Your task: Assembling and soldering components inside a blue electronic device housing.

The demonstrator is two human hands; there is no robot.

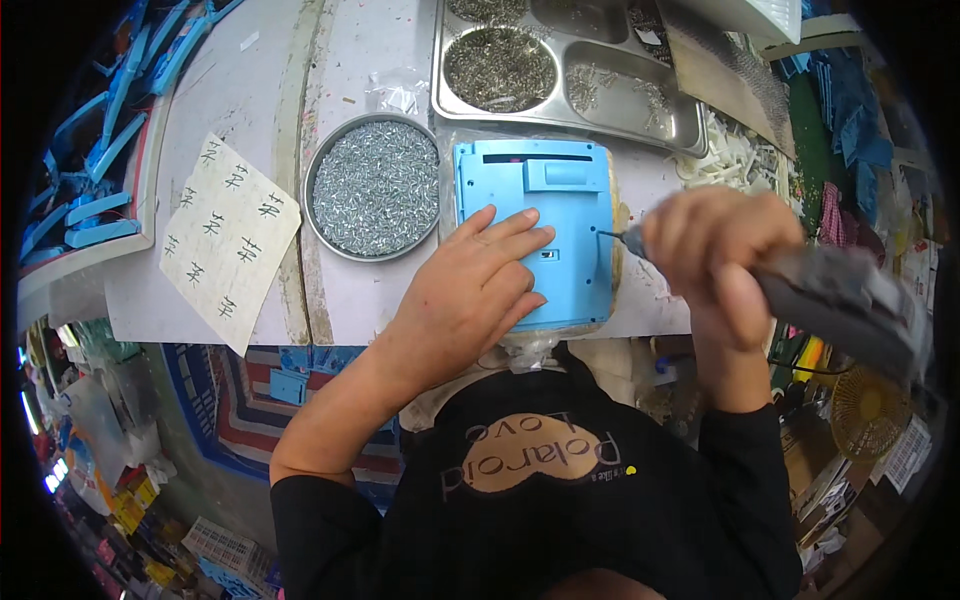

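A light blue plastic casing point(575, 285) lies on the worktable in front of me, with a slot across its top and a raised block below that. My left hand point(470, 275) rests flat on the casing's left half, fingers stretched out and thumb toward its lower edge. Wrapped round a dark electric screwdriver point(845, 295) is my right hand point(725, 245), slightly blurred. The driver's thin bit points left, its tip at a small hole near the casing's right edge; whether a screw sits there I cannot tell. A round bowl point(310, 215) full of small silver screws stands left of the casing.
Behind the casing, a steel compartment tray point(545, 122) holds springs and small metal parts. White plastic pieces point(740, 160) are heaped at the right. A paper sheet point(225, 240) lies at the left, beside a box of blue parts point(100, 205). Below the table edge is a blue basket point(205, 400).
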